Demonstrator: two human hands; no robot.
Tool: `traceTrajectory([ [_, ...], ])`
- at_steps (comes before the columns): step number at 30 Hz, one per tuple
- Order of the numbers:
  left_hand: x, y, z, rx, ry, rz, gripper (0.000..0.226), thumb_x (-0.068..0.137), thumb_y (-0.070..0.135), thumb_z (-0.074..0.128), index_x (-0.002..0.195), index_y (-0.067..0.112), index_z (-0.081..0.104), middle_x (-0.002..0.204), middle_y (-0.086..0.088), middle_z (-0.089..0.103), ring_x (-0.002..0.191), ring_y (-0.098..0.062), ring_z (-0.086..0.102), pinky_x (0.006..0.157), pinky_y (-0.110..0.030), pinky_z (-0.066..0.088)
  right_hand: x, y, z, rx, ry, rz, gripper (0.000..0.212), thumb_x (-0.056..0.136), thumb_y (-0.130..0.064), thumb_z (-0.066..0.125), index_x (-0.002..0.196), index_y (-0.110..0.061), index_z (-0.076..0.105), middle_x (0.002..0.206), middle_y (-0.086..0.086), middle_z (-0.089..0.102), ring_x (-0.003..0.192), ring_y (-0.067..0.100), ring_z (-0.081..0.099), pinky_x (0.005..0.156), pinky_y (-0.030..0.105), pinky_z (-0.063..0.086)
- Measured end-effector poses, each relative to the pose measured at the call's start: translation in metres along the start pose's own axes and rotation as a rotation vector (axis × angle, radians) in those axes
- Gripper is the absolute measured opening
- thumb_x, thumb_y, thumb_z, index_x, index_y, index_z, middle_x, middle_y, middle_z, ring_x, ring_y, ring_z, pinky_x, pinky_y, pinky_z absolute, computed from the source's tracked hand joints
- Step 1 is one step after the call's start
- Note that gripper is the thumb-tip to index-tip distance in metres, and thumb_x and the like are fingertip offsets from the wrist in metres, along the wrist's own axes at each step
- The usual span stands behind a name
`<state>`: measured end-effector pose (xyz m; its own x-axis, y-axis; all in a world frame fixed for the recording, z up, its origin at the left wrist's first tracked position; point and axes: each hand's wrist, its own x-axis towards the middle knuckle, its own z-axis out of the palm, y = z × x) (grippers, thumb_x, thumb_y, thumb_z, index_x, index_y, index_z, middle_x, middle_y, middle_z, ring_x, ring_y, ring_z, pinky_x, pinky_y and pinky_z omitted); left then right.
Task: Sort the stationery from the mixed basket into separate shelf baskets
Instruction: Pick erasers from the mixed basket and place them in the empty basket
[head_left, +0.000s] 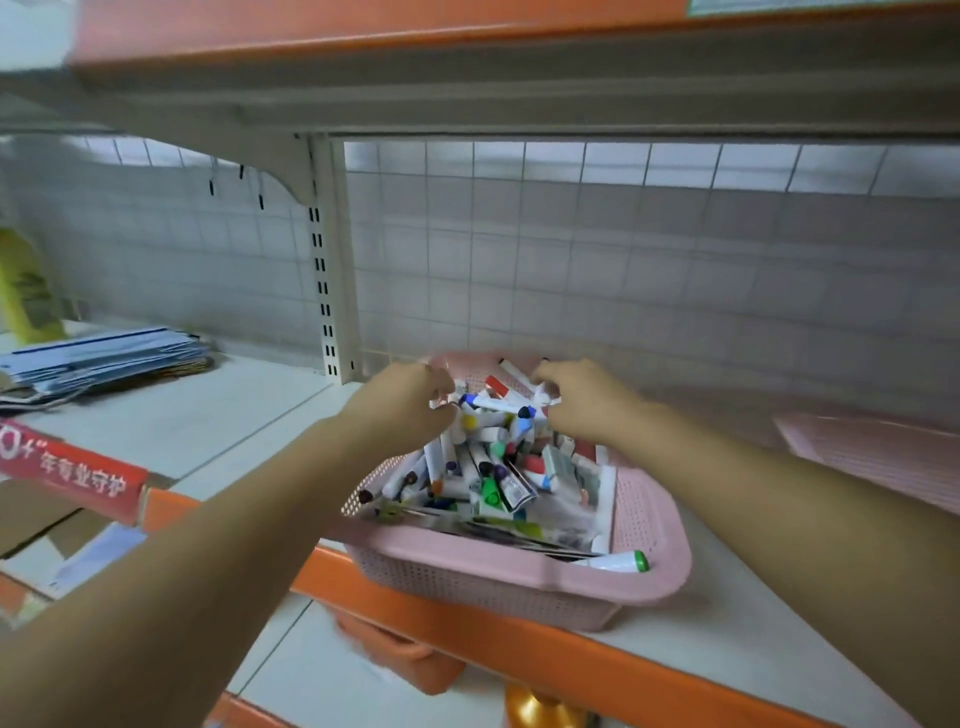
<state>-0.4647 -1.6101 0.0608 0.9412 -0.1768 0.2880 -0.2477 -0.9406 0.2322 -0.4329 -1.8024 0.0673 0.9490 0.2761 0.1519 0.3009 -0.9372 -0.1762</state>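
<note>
Right now both my hands are down in the far end of the pink mixed basket (649, 525), which sits on the white shelf (249, 415) just behind its orange front edge (519, 644). My left hand (408, 402) and right hand (584, 400) face each other over the heap of markers (483, 467), fingers curled down among the barrels. The motion blur keeps me from telling whether either hand actually grips one.

Between my hands lies a white marker with a blue cap (491, 402), its long axis running roughly left to right, cap towards my left hand. The rest of the heap points every which way. One green-capped marker (615, 562) rests at the near right corner by the rim, lying almost level, cap pointing right.

A second pink basket (883, 457) stands on the same shelf, well apart to the right. Off to the left sits a stack of blue-and-white paper goods (104, 358), with a yellow package (26, 291) behind it. An orange basket (400, 657) shows on the shelf below.
</note>
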Motion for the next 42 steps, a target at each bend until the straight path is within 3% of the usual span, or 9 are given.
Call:
traceTrajectory([
  [5, 0.007, -0.004, 0.007, -0.088, 0.006, 0.019, 0.030, 0.091, 0.020, 0.052, 0.119, 0.012, 0.061, 0.116, -0.005, 0.063, 0.103, -0.022, 0.059, 0.090, -0.031, 0.046, 0.004, -0.005, 0.005, 0.267, 0.074, 0.085, 0.019, 0.087, -0.013, 0.058, 0.097, -0.005, 0.070, 0.106, 0.009, 0.065, 0.085, 0.019, 0.057, 0.066, 0.022, 0.039],
  [12, 0.007, -0.003, 0.010, -0.185, 0.019, 0.017, 0.029, 0.090, 0.017, 0.052, 0.117, 0.011, 0.062, 0.115, -0.006, 0.063, 0.104, -0.022, 0.057, 0.088, -0.027, 0.045, 0.007, 0.004, 0.017, 0.294, 0.167, 0.239, 0.007, 0.078, -0.006, 0.070, 0.082, -0.005, 0.075, 0.089, 0.006, 0.072, 0.070, 0.011, 0.057, 0.067, 0.025, 0.047],
  [16, 0.008, 0.001, 0.010, -0.243, 0.040, 0.017, 0.030, 0.089, 0.014, 0.053, 0.118, 0.010, 0.062, 0.115, -0.008, 0.062, 0.106, -0.020, 0.054, 0.083, -0.022, 0.040, 0.006, 0.005, 0.016, 0.259, 0.252, 0.289, 0.009, 0.077, -0.002, 0.065, 0.078, -0.002, 0.073, 0.085, 0.014, 0.072, 0.078, 0.024, 0.067, 0.073, 0.038, 0.056],
  [21, 0.008, 0.004, 0.005, -0.413, 0.119, -0.006, 0.028, 0.090, 0.011, 0.053, 0.116, 0.009, 0.063, 0.108, -0.008, 0.066, 0.096, -0.018, 0.059, 0.078, -0.020, 0.040, -0.010, 0.007, -0.012, 0.479, 0.553, 0.330, 0.019, 0.076, 0.003, 0.057, 0.085, -0.002, 0.074, 0.083, 0.013, 0.072, 0.082, 0.025, 0.066, 0.070, 0.027, 0.049],
  [25, 0.014, 0.013, 0.003, -0.746, 0.203, -0.115, 0.019, 0.089, 0.007, 0.054, 0.103, 0.008, 0.066, 0.086, -0.006, 0.065, 0.079, -0.019, 0.059, 0.073, -0.027, 0.048, -0.031, 0.004, -0.019, 1.071, 0.701, 0.386, 0.016, 0.079, 0.009, 0.056, 0.087, 0.003, 0.069, 0.067, 0.007, 0.065, 0.064, 0.020, 0.066, 0.068, 0.029, 0.058],
  [31, 0.020, 0.039, 0.003, -1.577, -0.009, -0.203, 0.016, 0.093, 0.017, 0.054, 0.096, 0.002, 0.059, 0.098, -0.014, 0.066, 0.092, -0.021, 0.065, 0.083, -0.026, 0.052, -0.051, -0.018, -0.014, 1.599, 0.481, 0.384, 0.019, 0.081, 0.018, 0.053, 0.076, 0.000, 0.060, 0.071, 0.017, 0.064, 0.064, 0.021, 0.066, 0.063, 0.023, 0.057],
  [36, 0.024, 0.036, 0.000, -1.789, 0.108, -0.267, 0.019, 0.098, 0.016, 0.043, 0.087, 0.006, 0.056, 0.069, -0.006, 0.066, 0.069, -0.020, 0.066, 0.077, -0.035, 0.054, -0.048, -0.017, -0.001, 1.241, 0.213, 0.285, 0.020, 0.081, 0.010, 0.060, 0.076, -0.009, 0.065, 0.079, 0.010, 0.068, 0.065, 0.015, 0.067, 0.059, 0.017, 0.056],
  [39, 0.026, 0.025, -0.002, -1.886, 0.163, -0.401, 0.027, 0.101, 0.022, 0.037, 0.081, 0.010, 0.050, 0.044, 0.003, 0.045, 0.037, -0.011, 0.045, 0.051, -0.024, 0.043, -0.031, -0.008, 0.007, 0.817, 0.174, 0.321, 0.017, 0.083, 0.002, 0.058, 0.082, -0.012, 0.066, 0.076, -0.001, 0.063, 0.060, 0.009, 0.056, 0.050, 0.018, 0.045],
  [42, 0.024, 0.017, 0.000, -1.869, 0.156, -0.385, 0.027, 0.100, 0.028, 0.039, 0.083, 0.013, 0.052, 0.044, 0.006, 0.037, 0.034, -0.007, 0.032, 0.038, -0.014, 0.030, -0.012, 0.000, 0.016, 0.479, 0.132, 0.308, 0.023, 0.082, -0.010, 0.064, 0.106, -0.013, 0.065, 0.098, 0.001, 0.064, 0.071, 0.013, 0.055, 0.060, 0.023, 0.041],
])
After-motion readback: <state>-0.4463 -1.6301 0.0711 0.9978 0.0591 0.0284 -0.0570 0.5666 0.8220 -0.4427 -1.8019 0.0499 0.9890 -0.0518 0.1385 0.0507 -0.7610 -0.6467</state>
